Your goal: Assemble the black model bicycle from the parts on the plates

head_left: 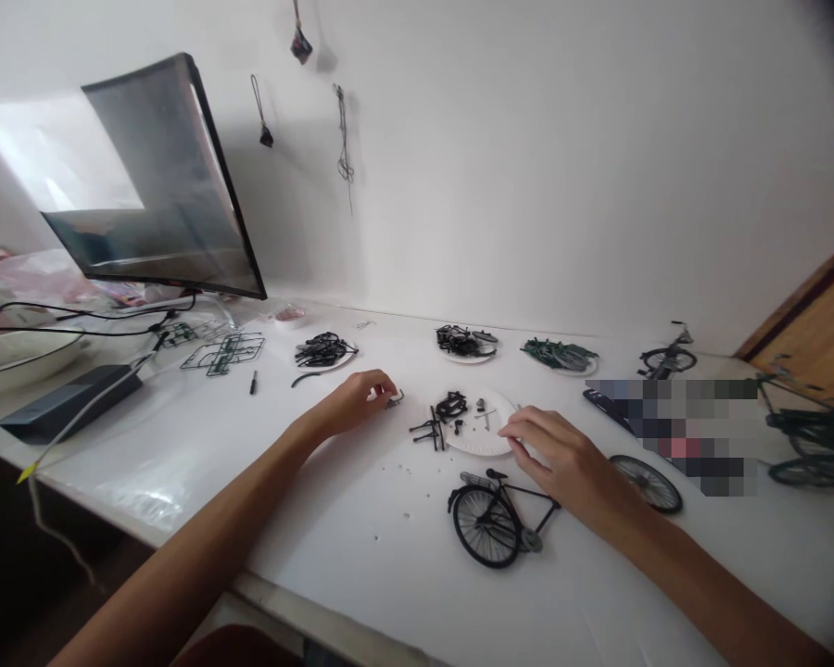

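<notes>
My left hand [361,400] is closed, fingertips down at a small dark part [395,400] on the white table. My right hand [552,445] has its thumb and fingertips close together at the right rim of a white paper plate [483,446]; whatever they hold is too small to make out. Black and grey small parts lie on the plate, and a black frame-like part [428,430] is at its left edge. Below it a partly built black model bicycle [487,525] lies on its side, its front end beside my right wrist. A loose spoked wheel [646,484] lies beyond my right forearm.
Three plates of parts [323,350] [465,343] [560,355] line the back. Model bicycles [669,357] [813,435] stand at the right. A monitor [159,176], a dark box [76,405], green part frames [226,354] and a screwdriver [253,383] are at the left.
</notes>
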The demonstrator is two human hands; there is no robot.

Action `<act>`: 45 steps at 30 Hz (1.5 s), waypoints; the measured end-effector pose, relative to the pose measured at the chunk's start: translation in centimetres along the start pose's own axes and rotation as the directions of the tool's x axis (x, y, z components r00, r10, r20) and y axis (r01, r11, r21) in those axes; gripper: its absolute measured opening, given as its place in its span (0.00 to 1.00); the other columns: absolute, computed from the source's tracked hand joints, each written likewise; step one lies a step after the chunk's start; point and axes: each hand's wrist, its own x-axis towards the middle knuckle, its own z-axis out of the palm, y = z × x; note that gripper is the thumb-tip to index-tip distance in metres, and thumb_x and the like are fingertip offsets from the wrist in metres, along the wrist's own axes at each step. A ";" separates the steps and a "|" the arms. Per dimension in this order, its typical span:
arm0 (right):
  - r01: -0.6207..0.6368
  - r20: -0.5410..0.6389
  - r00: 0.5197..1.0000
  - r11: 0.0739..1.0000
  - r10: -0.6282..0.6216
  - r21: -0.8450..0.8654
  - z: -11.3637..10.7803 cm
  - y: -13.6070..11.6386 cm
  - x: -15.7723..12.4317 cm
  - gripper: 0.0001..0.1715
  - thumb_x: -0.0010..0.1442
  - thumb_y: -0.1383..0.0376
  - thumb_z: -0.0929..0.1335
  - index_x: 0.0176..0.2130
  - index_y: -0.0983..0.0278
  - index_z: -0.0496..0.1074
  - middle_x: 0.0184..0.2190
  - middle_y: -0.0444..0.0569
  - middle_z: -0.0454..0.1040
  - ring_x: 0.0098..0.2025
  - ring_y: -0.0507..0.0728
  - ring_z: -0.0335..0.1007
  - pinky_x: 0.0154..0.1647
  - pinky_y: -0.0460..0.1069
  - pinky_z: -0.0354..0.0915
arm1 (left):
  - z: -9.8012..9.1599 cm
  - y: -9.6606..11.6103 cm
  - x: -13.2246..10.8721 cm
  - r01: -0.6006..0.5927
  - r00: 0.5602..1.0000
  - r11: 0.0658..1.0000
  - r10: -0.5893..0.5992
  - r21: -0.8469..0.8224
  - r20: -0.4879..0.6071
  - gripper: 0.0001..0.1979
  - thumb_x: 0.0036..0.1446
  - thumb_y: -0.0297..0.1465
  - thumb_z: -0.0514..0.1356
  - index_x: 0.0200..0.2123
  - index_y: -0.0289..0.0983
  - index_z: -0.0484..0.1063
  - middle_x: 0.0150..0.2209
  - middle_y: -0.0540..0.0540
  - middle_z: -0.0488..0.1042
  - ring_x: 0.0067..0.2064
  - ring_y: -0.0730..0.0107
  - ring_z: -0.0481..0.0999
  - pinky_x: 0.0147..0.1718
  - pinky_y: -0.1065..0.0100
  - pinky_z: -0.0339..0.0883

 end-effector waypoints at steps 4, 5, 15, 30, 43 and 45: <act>-0.005 -0.027 1.000 1.000 0.006 0.020 0.0 -0.4 0.0 0.07 0.67 0.73 0.65 0.43 0.63 0.71 0.40 0.52 0.75 0.43 0.58 0.72 0.45 0.54 0.71 | 0.1 -0.3 0.1 -0.001 1.000 1.000 0.001 0.001 0.001 0.10 0.65 0.32 0.56 0.43 0.39 0.76 0.43 0.44 0.78 0.42 0.65 0.77 0.40 0.66 0.70; -0.006 -0.034 0.999 1.000 0.007 0.025 0.0 -0.5 0.0 0.08 0.67 0.73 0.65 0.44 0.63 0.71 0.41 0.52 0.75 0.44 0.58 0.72 0.46 0.55 0.71 | 0.1 -0.4 0.1 -0.002 1.000 1.000 0.002 0.002 0.001 0.10 0.65 0.32 0.56 0.43 0.39 0.76 0.43 0.44 0.79 0.42 0.65 0.77 0.40 0.65 0.71; 0.010 -0.056 0.998 0.999 -0.008 0.038 -0.2 -0.9 -0.1 0.08 0.67 0.73 0.65 0.44 0.62 0.71 0.37 0.50 0.78 0.41 0.58 0.73 0.44 0.56 0.70 | 0.0 -0.5 0.0 -0.009 1.000 1.000 0.009 0.004 0.013 0.10 0.66 0.34 0.56 0.43 0.39 0.77 0.43 0.43 0.79 0.41 0.65 0.77 0.40 0.65 0.71; 0.035 -0.075 0.997 0.999 -0.034 0.012 -0.2 -1.3 -0.1 0.09 0.68 0.72 0.65 0.43 0.63 0.74 0.28 0.45 0.76 0.30 0.54 0.71 0.38 0.52 0.69 | 0.0 -0.4 0.0 -0.022 1.000 1.000 0.022 0.001 0.003 0.10 0.65 0.32 0.56 0.43 0.39 0.77 0.42 0.44 0.79 0.41 0.65 0.77 0.40 0.65 0.70; 0.054 -0.099 0.994 0.999 -0.055 -0.009 -0.2 -1.5 0.1 0.07 0.67 0.72 0.65 0.41 0.63 0.73 0.29 0.46 0.77 0.30 0.54 0.73 0.37 0.52 0.69 | -0.1 0.0 0.0 -0.030 1.000 1.000 0.030 -0.003 0.006 0.10 0.66 0.35 0.56 0.43 0.38 0.76 0.42 0.43 0.79 0.41 0.65 0.77 0.40 0.65 0.71; 0.054 -0.096 0.994 0.998 -0.055 -0.008 -0.3 -1.6 0.1 0.07 0.67 0.72 0.65 0.40 0.63 0.73 0.29 0.46 0.77 0.30 0.54 0.73 0.37 0.52 0.69 | -0.1 0.1 0.0 -0.031 0.999 1.000 0.031 -0.005 0.014 0.10 0.66 0.35 0.56 0.43 0.38 0.76 0.42 0.43 0.79 0.41 0.65 0.77 0.40 0.65 0.71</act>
